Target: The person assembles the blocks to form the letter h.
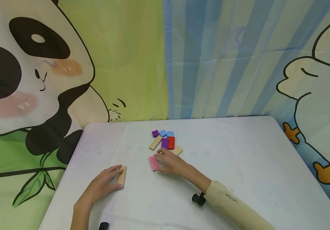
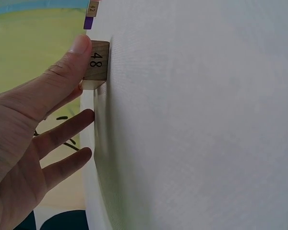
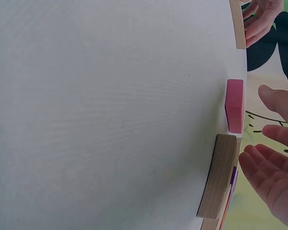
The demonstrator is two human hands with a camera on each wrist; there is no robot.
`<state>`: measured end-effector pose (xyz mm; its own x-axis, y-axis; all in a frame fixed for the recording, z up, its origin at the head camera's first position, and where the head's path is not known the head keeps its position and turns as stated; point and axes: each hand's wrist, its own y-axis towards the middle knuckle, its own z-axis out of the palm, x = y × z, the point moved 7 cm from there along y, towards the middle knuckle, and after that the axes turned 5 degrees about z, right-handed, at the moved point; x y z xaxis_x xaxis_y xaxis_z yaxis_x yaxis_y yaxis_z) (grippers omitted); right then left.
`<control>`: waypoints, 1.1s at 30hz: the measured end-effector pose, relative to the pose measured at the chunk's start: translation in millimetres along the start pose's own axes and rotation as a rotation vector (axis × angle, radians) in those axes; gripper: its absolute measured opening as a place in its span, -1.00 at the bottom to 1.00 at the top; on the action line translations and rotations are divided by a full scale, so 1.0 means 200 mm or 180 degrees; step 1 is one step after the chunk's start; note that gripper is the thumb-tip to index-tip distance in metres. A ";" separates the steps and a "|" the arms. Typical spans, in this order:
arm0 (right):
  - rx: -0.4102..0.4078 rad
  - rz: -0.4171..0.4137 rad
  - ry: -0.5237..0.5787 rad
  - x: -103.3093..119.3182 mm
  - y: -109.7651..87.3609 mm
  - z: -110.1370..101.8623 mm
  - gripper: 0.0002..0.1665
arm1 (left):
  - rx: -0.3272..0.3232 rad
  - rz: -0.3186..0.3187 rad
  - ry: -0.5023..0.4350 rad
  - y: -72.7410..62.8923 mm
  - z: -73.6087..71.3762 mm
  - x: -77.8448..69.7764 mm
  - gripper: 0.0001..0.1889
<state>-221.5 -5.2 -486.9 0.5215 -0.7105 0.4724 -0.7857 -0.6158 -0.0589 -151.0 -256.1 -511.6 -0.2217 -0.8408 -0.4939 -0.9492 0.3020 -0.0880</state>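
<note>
My left hand [image 1: 103, 182] pinches a plain wooden block [image 1: 122, 175] by its two ends, thumb at the near end and a finger at the far one. The end marked 48 faces the left wrist view, where the other fingers [image 2: 67, 167] spread loosely. My right hand [image 1: 170, 162] hovers around a pink block [image 1: 153, 163], thumb and fingers spread. In the right wrist view a gap shows between that hand and the pink block [image 3: 235, 106]. Just beyond the right hand lies another plain block [image 1: 177, 150], partly hidden by it.
Behind the right hand, a loose group holds a red block [image 1: 171, 143], a purple block [image 1: 165, 143], a plain block [image 1: 155, 142], a small purple block [image 1: 155, 134] and two light blue ones [image 1: 163, 133]. A white cloth [image 1: 239, 153] covers the table; printed curtains hang behind.
</note>
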 end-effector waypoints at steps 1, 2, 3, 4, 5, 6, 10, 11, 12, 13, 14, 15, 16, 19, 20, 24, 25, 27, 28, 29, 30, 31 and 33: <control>0.0005 0.0011 0.0016 0.00 0.00 0.00 -0.32 | 0.0002 -0.0008 -0.0004 0.00 0.00 0.00 -0.27; 0.0010 0.0018 0.0032 0.00 0.00 0.00 -0.32 | 0.0003 -0.0012 -0.0003 0.00 0.00 0.00 -0.26; 0.0017 0.0024 0.0042 -0.01 0.00 0.00 -0.32 | 0.0006 -0.0013 -0.0002 0.00 0.00 0.00 -0.26; 0.0025 0.0029 0.0052 -0.01 0.00 0.01 -0.32 | 0.0005 -0.0014 0.0001 0.00 0.00 0.00 -0.26; 0.0031 0.0030 0.0061 -0.01 0.00 0.01 -0.33 | 0.0003 -0.0014 0.0004 0.00 0.00 0.00 -0.26; 0.0036 0.0032 0.0064 -0.01 0.01 0.01 -0.33 | -0.0001 -0.0012 0.0006 0.00 0.00 0.00 -0.26; 0.0037 0.0015 0.0045 -0.01 0.01 0.01 -0.34 | -0.0030 0.0006 0.0007 0.00 0.00 0.00 -0.27; 0.0035 0.0015 0.0037 -0.01 0.01 0.01 -0.35 | -0.0038 0.0015 0.0008 0.00 0.00 0.00 -0.27; 0.0036 0.0017 0.0029 -0.01 0.01 0.01 -0.35 | -0.0048 0.0021 0.0008 0.00 0.00 0.00 -0.27; 0.0032 0.0012 0.0021 -0.01 0.01 0.01 -0.35 | -0.0061 0.0037 0.0013 0.00 0.00 0.00 -0.27; 0.0032 0.0017 0.0021 -0.01 0.02 0.02 -0.35 | -0.0068 0.0043 0.0020 0.00 0.00 0.00 -0.27; 0.0033 0.0020 0.0017 -0.01 0.02 0.02 -0.35 | -0.0079 0.0049 0.0022 0.00 0.00 0.00 -0.27; 0.0035 0.0023 0.0012 -0.01 0.02 0.02 -0.35 | -0.0082 0.0052 0.0028 -0.01 0.00 0.00 -0.27; 0.0036 0.0013 0.0011 -0.01 0.02 0.02 -0.36 | -0.0087 0.0054 0.0037 -0.01 0.00 0.00 -0.27; 0.0045 0.0020 0.0014 -0.01 0.02 0.01 -0.35 | -0.0083 0.0047 0.0034 -0.01 0.00 0.00 -0.27; 0.0037 0.0076 0.0065 -0.01 0.02 0.00 -0.34 | -0.0089 0.0081 0.0017 -0.01 0.00 -0.01 -0.28; 0.0037 0.0098 0.0079 -0.02 0.02 0.00 -0.34 | -0.0094 0.0092 0.0014 0.00 0.00 -0.01 -0.28; 0.0030 0.0129 0.0103 -0.03 0.02 0.00 -0.33 | -0.0116 0.0116 0.0028 0.00 -0.01 -0.01 -0.28; 0.0030 0.0138 0.0114 -0.03 0.02 0.00 -0.33 | -0.0126 0.0141 0.0043 0.00 -0.01 -0.01 -0.28; 0.0033 0.0136 0.0108 -0.03 0.02 0.00 -0.33 | -0.0133 0.0139 0.0051 0.00 -0.01 -0.01 -0.28; 0.0041 0.0135 0.0119 -0.03 0.03 0.00 -0.33 | -0.0134 0.0135 0.0063 0.00 -0.01 -0.01 -0.28; 0.0042 0.0130 0.0122 -0.03 0.03 0.00 -0.33 | -0.0137 0.0123 0.0061 0.00 -0.01 -0.01 -0.28; 0.0046 0.0120 0.0131 -0.04 0.03 0.00 -0.33 | -0.0118 0.0103 0.0061 -0.01 -0.01 -0.01 -0.28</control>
<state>-229.6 -4.1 -491.4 0.4773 -0.7188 0.5055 -0.7995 -0.5940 -0.0898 -149.9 -255.6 -508.5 -0.2563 -0.8393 -0.4794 -0.9491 0.3126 -0.0398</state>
